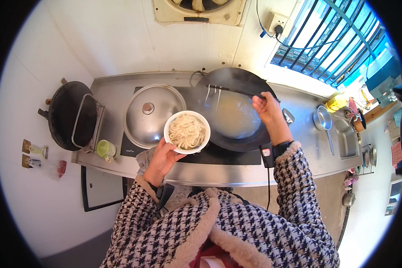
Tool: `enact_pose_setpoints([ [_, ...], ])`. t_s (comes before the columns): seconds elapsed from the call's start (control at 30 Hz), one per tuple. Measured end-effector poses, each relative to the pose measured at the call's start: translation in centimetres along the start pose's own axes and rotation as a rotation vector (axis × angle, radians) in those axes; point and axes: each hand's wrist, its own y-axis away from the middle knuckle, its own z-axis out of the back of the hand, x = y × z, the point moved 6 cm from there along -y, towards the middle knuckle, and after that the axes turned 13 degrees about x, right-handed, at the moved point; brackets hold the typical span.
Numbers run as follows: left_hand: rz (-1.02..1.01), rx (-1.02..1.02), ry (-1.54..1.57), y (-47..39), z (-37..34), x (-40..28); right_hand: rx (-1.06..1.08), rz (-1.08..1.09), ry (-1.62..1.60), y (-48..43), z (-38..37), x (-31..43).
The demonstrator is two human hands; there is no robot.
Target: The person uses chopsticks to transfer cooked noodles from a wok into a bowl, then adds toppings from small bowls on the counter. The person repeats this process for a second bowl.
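Observation:
My left hand (162, 159) grips the rim and side of a white bowl (205, 147), with the thumb on the near edge. Pale noodles (187, 131) fill the bowl. My right hand (268, 109) holds dark chopsticks (232, 90) out over a large black wok (231, 145). A few noodle strands (208, 95) hang from the chopstick tips above the wok. Cloudy, yellowish liquid (234, 115) stands in the wok, and steam rises from it. The bowl is held above the wok's left side, partly in front of a domed metal lid (144, 124).
At the left, a black pan (65, 117) leans in a metal rack (97, 127) beside a green-lidded jar (104, 150). Right of the wok lie a metal spatula (288, 115) and a metal ladle (322, 119), near the sink (346, 139). A barred window (325, 37) is at upper right.

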Motion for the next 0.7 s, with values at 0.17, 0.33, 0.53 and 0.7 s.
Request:
enact_pose_setpoints([
  [0.17,0.006,0.044,-0.001,-0.8,-0.6,0.1,0.131,0.132,0.029,3.1,-4.7,6.6],
  [0.33,0.023,0.058,-0.023,-1.4,-0.4,0.3,0.221,0.162,0.007,7.0,-9.7,10.6],
  [0.53,0.026,0.052,0.0,-2.1,-0.5,0.4,0.287,0.101,0.229,9.6,-12.5,7.7],
  [0.7,0.013,0.046,-0.01,-2.0,-0.2,0.2,0.227,0.026,0.546,6.9,-7.6,5.6],
])
